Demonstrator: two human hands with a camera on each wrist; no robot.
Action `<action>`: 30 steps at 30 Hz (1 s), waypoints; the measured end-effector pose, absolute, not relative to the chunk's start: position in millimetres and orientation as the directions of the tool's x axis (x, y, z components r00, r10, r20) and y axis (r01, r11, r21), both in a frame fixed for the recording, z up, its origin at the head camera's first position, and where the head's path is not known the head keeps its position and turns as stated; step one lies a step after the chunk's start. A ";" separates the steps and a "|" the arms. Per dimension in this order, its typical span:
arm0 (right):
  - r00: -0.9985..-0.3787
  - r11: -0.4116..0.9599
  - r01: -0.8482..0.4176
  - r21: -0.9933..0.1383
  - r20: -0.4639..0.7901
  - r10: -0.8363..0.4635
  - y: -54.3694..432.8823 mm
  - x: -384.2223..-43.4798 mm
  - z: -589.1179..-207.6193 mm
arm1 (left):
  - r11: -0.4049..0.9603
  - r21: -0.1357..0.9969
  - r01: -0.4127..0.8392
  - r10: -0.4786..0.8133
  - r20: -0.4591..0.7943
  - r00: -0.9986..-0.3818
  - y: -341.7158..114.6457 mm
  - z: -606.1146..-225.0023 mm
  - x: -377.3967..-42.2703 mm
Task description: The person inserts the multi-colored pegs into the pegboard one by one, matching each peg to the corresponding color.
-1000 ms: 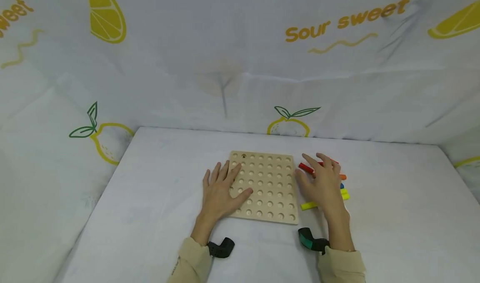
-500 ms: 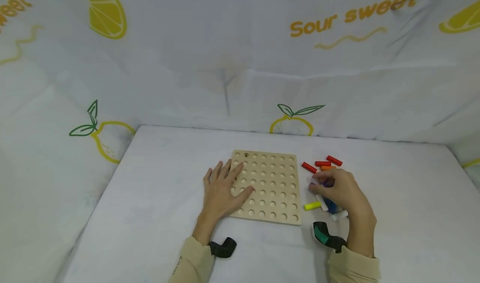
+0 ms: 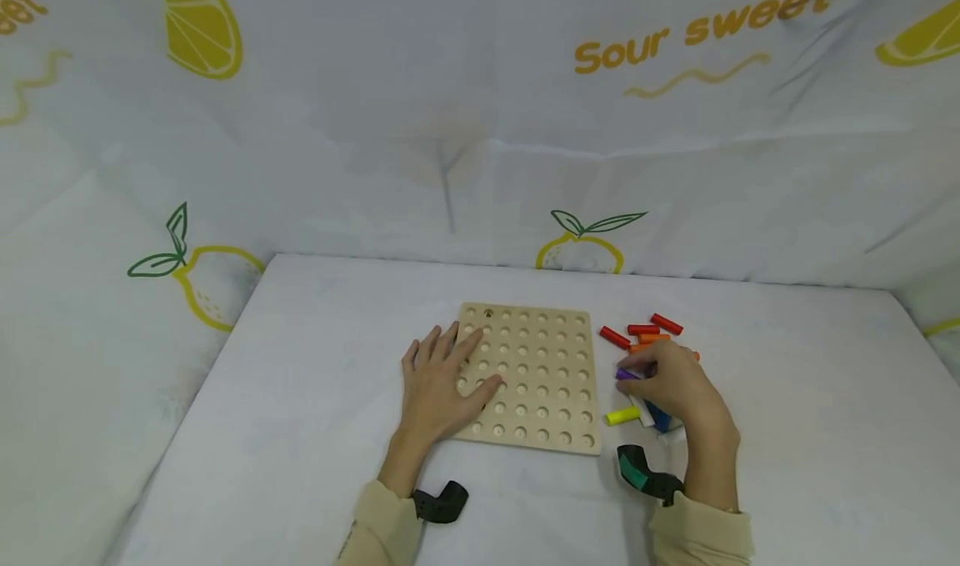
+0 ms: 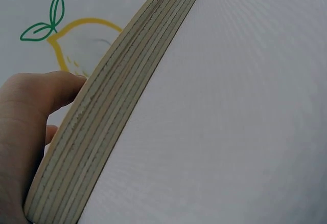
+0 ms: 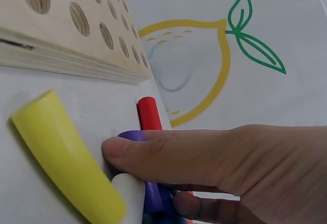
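My left hand [image 3: 437, 389] lies with spread, straight fingers on the left side of a square wooden pegboard [image 3: 551, 379] full of round holes. The layered side of the pegboard [image 4: 112, 101] fills the middle of the left wrist view. To the right of the board, my right hand [image 3: 684, 389] pinches a purple peg [image 3: 626, 374] between thumb and fingers, low over a pile of pegs. In the right wrist view the thumb crosses the purple peg [image 5: 152, 198], whose lower end is hidden among other pegs.
Around the right hand lie a yellow peg [image 3: 622, 416], red pegs [image 3: 666, 324], orange pegs [image 3: 653, 338], a white peg [image 5: 127, 196] and a blue peg [image 3: 660, 417]. Part of the pile is hidden under the hand. A white cloth wall stands behind the table [image 3: 337, 341].
My right hand has drawn back from over the pegs, turned, and brought thumb and fingers together on the purple peg. The left hand keeps its place on the board.
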State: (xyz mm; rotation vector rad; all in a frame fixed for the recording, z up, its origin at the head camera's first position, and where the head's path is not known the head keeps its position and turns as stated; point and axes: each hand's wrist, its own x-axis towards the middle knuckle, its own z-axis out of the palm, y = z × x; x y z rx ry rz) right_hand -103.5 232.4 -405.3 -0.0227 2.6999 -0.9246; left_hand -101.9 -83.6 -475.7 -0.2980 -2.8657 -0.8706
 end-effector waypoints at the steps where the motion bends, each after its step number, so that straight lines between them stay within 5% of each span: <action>1: -0.959 0.794 0.076 -0.603 -0.263 -0.108 231.7 -103.5 -405.4 | 0.813 0.537 0.225 0.149 0.182 -0.972 -83.8 -475.7 -101.6; 13: -0.976 0.811 -0.012 -0.585 -0.171 -0.138 223.7 -102.6 -401.9 | 0.800 0.554 0.230 0.143 0.196 -0.970 -84.7 -476.2 -102.4; 19: -0.994 0.801 -0.077 -0.593 -0.018 -0.109 207.6 -104.9 -398.5 | 0.798 0.561 0.223 0.134 0.196 -0.971 -85.1 -477.2 -102.3; 30: -0.985 0.557 -0.049 -0.829 0.133 0.111 164.9 -131.5 -416.7 | 0.780 0.593 0.200 0.107 0.188 -0.976 -86.0 -476.5 -102.3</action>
